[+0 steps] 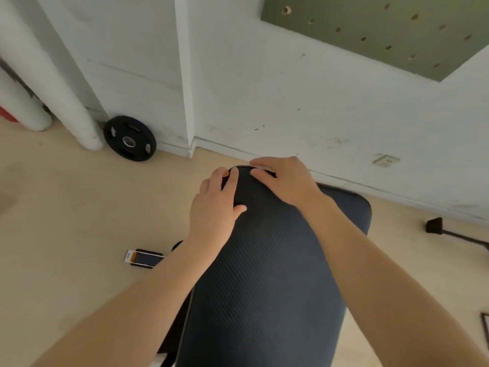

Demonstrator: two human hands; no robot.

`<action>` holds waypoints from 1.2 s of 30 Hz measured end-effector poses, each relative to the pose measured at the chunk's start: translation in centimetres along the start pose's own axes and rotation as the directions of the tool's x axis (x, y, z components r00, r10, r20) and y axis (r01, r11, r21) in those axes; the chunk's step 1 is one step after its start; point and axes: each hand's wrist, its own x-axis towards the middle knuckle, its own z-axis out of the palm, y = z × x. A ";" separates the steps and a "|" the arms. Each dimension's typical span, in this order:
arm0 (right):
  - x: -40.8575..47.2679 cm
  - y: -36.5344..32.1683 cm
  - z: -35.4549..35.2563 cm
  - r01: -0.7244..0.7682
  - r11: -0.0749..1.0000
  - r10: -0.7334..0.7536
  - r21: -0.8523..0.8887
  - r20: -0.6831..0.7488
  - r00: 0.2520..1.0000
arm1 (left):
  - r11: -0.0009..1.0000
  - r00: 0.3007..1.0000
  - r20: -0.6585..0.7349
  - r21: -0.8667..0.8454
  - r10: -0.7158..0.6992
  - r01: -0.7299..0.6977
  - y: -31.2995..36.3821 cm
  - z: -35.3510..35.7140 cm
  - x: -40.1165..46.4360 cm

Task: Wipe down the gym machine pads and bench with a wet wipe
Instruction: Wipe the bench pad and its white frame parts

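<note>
A dark padded bench (264, 274) with a ribbed surface runs from the bottom of the view up to the middle. My left hand (215, 205) rests on the left side of its far end, fingers laid along the edge and thumb on top. My right hand (284, 178) lies flat over the far tip of the pad, fingers pointing left. A thin pale strip shows under my right fingers at the pad's tip; I cannot tell whether it is a wipe.
A black weight plate (129, 139) leans against the white wall at the left. A small dark and orange pack (144, 258) lies on the pale floor left of the bench. A black frame foot (435, 226) stands on the floor at the right. A wall socket (386, 160) sits low.
</note>
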 end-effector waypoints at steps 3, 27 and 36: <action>-1.6 2.6 -1.8 -0.011 1.000 0.010 -0.013 -0.029 1.000 | 1.000 1.000 -0.013 0.011 -0.011 0.011 0.1 0.2 0.0; -9.4 14.9 -3.9 -0.415 0.888 0.459 0.198 -0.349 0.817 | 0.967 0.963 -0.175 0.190 0.202 -0.169 5.7 2.7 -1.9; -22.5 17.0 9.1 -0.510 0.399 0.783 0.762 0.007 0.623 | 0.712 0.807 0.132 0.405 0.576 -0.574 12.4 10.8 -7.8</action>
